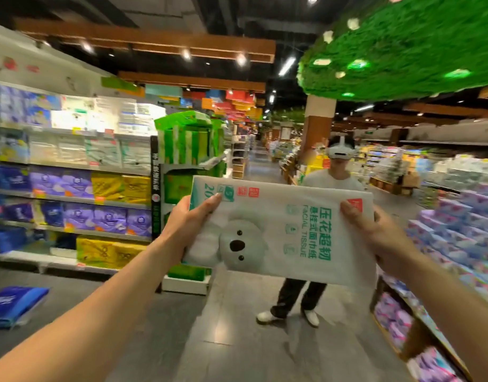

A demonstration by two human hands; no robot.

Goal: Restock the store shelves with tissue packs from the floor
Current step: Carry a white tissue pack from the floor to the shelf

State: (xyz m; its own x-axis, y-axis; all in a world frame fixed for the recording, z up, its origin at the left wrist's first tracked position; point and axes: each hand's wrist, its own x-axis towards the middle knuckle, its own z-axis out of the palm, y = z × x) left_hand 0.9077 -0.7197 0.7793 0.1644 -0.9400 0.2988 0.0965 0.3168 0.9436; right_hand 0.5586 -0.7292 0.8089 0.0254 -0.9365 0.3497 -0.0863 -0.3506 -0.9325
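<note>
Two bare forearms are stretched forward from the bottom corners, and a tissue pack (281, 232) is held up between them at about chest height, well above the floor (232, 340). The pack is gripped at its left end by the left hand (187, 224), whose thumb is laid across the front near the top corner. Its right end is clasped by the right hand (380, 232), with the thumb pressed on the front beside a red label and the fingers wrapped behind. The pack is white with green print, turned sideways, so that the words "FACIAL TISSUE" run vertically; a grey koala is printed left of its middle.

Left of the pack, shelves (72, 166) are filled with purple, blue, yellow and pale packs. Just behind the pack's left end, a green display (190, 144) is stacked at the shelf end. Below and far left of the pack, a blue pack (14, 304) is lying on the floor. Directly behind the pack, a person (331, 183) in a white top, dark trousers and white shoes is standing in the aisle, partly hidden by it. Right of the pack, low shelves (444, 244) are loaded with lilac packs. Above it, a green canopy (403, 51) is hung from the ceiling.
</note>
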